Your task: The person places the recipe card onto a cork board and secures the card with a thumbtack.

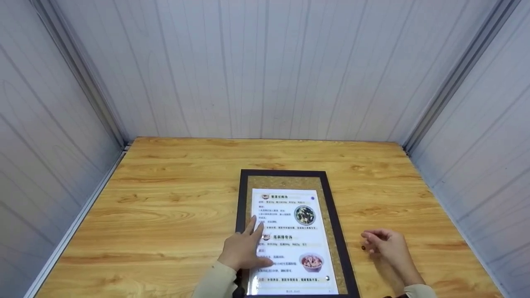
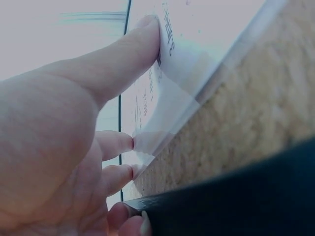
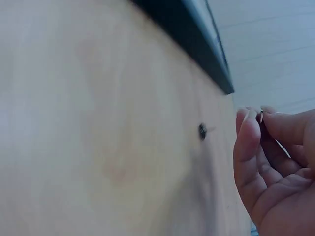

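The right hand is pinching a small dark thing between thumb and fingertips (its shape is escaping me). Just beside them, a dark pin is lying on the table. The framed board is lying to that grip's left, its long axis running away from the person. Nearer, the left hand is resting, fingers spread, on the sheet, hiding part of the frame's left side.

White sheet in Chinese, lower heading 莲藕排骨汤, upper heading unclear, smaller lines blurred
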Available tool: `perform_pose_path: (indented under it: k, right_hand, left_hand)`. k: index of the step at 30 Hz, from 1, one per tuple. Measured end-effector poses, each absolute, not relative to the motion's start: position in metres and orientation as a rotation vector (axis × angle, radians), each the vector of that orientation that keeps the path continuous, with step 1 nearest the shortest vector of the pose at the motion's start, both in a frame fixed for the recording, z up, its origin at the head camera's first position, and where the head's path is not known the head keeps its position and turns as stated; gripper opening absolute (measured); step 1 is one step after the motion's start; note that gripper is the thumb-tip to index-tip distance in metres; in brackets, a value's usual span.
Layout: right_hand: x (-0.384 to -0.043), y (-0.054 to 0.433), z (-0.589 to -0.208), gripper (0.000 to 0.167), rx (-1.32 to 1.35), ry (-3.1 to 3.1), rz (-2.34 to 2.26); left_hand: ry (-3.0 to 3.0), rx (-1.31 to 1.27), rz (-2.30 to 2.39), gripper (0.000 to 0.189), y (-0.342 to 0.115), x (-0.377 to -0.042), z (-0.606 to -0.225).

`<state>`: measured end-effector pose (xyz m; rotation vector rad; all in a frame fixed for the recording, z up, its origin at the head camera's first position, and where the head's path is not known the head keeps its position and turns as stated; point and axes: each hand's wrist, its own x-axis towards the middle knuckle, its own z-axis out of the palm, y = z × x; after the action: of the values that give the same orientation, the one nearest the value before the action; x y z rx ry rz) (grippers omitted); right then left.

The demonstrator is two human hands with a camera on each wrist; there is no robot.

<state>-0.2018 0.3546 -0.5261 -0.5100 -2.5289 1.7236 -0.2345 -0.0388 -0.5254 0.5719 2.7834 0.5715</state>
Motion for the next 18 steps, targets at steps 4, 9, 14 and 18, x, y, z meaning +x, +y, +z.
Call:
perform_pose_path:
  k: [4,9,14,18]
  right_hand:
    - [-0.203,0.342,-0.519,0.020,-0.485,-2.274,2.018]
    - [-0.205,0.328,-0.518,0.008,-0.517,-1.904,2.352]
    - [-0.206,0.318,-0.518,0.016,-0.527,-1.822,2.431]
    - [-0.203,0.310,-0.514,0.010,-0.448,-1.958,2.434]
  left_hand:
    - [2.807,0.585,0.564,0.106,-0.039,-0.234,-0.527]
    - [2.806,0.582,0.577,0.107,-0.040,-0.234,-0.528]
    - [2.795,0.574,0.590,0.107,-0.039,-0.235,-0.528]
    - [2.794,0.571,0.585,0.107,-0.038,-0.235,-0.529]
